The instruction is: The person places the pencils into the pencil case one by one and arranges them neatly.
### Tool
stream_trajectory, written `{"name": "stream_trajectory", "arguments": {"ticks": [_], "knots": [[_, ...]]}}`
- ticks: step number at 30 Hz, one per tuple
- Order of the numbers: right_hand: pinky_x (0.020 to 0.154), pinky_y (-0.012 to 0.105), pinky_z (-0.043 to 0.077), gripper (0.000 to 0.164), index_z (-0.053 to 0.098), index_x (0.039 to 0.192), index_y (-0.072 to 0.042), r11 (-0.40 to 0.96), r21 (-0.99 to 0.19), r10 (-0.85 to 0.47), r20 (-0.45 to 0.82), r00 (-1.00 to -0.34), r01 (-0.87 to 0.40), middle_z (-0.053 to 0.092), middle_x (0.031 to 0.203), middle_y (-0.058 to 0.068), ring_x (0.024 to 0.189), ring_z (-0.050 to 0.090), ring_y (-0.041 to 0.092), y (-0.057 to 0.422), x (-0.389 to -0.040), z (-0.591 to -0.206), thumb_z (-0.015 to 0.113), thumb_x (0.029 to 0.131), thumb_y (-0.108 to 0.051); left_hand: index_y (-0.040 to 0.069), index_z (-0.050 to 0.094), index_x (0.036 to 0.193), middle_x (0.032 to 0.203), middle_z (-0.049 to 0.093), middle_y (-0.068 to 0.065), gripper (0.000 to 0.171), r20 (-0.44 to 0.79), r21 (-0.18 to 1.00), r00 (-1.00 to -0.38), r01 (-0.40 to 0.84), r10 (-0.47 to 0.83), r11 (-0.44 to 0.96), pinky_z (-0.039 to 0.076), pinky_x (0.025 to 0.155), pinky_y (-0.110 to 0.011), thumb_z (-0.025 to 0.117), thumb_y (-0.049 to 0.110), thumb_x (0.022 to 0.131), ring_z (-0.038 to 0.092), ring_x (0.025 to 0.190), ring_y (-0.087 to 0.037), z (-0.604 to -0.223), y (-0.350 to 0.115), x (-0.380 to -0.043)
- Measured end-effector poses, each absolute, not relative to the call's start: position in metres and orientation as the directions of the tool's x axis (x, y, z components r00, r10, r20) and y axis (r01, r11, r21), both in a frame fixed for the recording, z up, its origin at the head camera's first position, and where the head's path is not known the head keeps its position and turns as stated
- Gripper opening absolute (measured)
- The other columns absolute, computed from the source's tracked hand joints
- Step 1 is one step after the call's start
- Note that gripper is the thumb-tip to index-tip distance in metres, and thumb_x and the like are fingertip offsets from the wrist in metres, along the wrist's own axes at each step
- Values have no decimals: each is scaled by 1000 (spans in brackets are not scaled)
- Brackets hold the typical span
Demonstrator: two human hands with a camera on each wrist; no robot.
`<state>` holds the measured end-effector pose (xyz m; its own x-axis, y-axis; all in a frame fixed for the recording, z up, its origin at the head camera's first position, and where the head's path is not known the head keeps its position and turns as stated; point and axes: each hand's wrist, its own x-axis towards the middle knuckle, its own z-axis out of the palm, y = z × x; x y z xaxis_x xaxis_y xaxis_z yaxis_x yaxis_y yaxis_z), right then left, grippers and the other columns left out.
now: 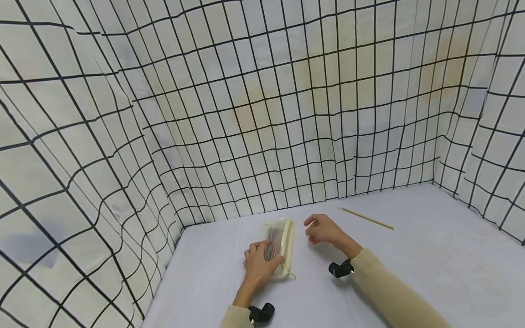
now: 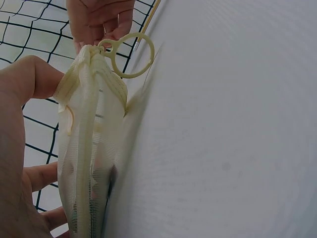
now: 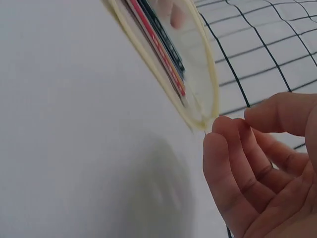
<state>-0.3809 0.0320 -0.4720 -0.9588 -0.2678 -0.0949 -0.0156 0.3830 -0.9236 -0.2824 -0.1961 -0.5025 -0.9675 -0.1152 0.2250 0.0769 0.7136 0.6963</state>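
Observation:
A cream zip pouch (image 1: 287, 241) with a see-through mesh side lies on the table in the head view. My left hand (image 1: 259, 264) grips its near part, thumb on the zip side and fingers spread across the mesh. In the left wrist view a cream ring pull (image 2: 152, 55) hangs off the pouch's end. Red and dark striped pencils (image 3: 157, 45) show inside through the mesh in the right wrist view. To the right of the pouch hovers my right hand (image 1: 324, 228), its fingers loosely bent with nothing between them.
A slim yellow stick with a pale tip, like a paintbrush (image 1: 366, 218), lies on the white table (image 1: 410, 273) beyond my right hand. White cloth walls with a black grid (image 1: 262, 114) rise along the table's back and sides. Black wrist cameras (image 1: 262, 313) sit on both wrists.

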Motion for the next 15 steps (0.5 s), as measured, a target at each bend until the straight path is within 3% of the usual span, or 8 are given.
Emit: {"name": "stream_trajectory", "arguments": {"ticks": [15], "knots": [[65, 29, 56, 29, 61, 121, 4, 528, -787, -352, 138, -926, -318, 64, 89, 9, 73, 65, 16, 112, -399, -471, 61, 92, -3, 17, 61, 138, 139, 47, -18, 69, 216, 703, -971, 79, -106, 707, 28, 103, -66, 71, 40, 73, 36, 129, -40, -503, -197, -283]]}}
